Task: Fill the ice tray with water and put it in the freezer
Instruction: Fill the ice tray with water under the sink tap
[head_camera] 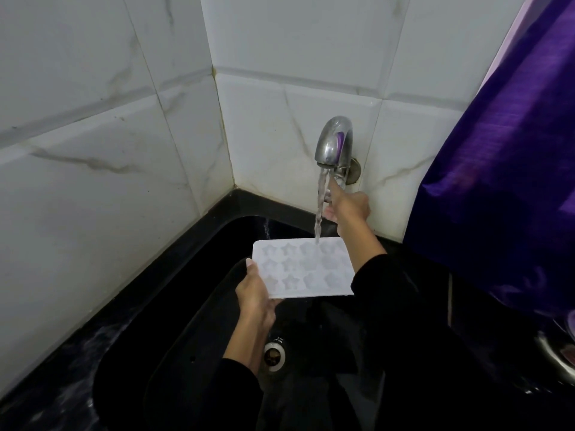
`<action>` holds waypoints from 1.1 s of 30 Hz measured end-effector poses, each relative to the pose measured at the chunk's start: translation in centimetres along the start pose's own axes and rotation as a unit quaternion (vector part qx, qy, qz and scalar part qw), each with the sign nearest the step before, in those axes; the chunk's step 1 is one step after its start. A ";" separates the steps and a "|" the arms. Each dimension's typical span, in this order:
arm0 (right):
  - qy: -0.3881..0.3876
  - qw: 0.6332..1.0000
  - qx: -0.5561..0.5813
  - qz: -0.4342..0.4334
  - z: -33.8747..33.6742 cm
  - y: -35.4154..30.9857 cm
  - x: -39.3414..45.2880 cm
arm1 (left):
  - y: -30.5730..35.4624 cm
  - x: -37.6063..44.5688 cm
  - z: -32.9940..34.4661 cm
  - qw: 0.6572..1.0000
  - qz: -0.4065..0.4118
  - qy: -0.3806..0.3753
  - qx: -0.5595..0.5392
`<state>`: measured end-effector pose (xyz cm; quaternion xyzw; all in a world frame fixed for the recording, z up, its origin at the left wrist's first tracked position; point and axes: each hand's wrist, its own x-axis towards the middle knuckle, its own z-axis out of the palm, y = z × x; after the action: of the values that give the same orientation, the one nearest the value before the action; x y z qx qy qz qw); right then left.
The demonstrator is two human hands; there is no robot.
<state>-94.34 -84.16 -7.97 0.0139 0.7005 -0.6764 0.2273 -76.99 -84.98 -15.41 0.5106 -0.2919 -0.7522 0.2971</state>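
Note:
A white ice tray [303, 269] with star-shaped cells is held level over the black sink [199, 321]. My left hand [253, 290] grips its near left corner, thumb on top and fingers underneath. Water runs from the chrome tap [334, 141] on the tiled wall and lands in the tray's far row. My right hand [350, 206] reaches behind the stream and holds the tap's handle below the spout, fingers curled on it; the handle is mostly hidden.
The sink's metal drain [273, 354] lies below the tray. White marbled tiles form the corner behind. A purple curtain [510, 150] hangs at the right. A dark counter [77, 353] borders the sink, and a shiny metal item [560, 353] shows at the right edge.

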 end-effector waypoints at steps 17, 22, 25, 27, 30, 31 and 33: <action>-0.158 0.936 0.272 0.156 -1.5 -0.1 -0.3 | 0.1 -1.6 -0.4 1.000 -0.002 0.001 0.004; -0.131 0.968 0.168 0.131 -2.9 -0.1 -2.2 | 0.4 -3.1 -1.8 1.000 0.005 0.007 -0.009; -0.059 0.996 0.035 0.064 -5.0 0.9 -4.1 | 0.2 -4.5 -3.2 1.000 0.012 0.019 -0.008; -0.028 0.995 -0.095 0.002 -6.9 1.6 -6.1 | 0.0 -5.5 -4.3 1.000 0.012 0.027 -0.009; -0.016 0.959 -0.262 -0.109 -10.4 3.1 -9.6 | -0.7 -6.8 -6.2 0.999 0.009 0.033 -0.007; -0.016 0.945 -0.298 -0.134 -11.5 3.8 -10.6 | -1.0 -7.2 -6.8 0.999 0.010 0.036 -0.007; 0.001 0.910 -0.381 -0.165 -13.2 5.3 -12.1 | -1.6 -7.9 -8.1 0.999 0.011 0.042 -0.006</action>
<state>-85.76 -67.66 -9.12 -0.1886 0.8977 -0.3855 0.0999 -67.23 -79.14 -14.36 0.5364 -0.2805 -0.7287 0.3204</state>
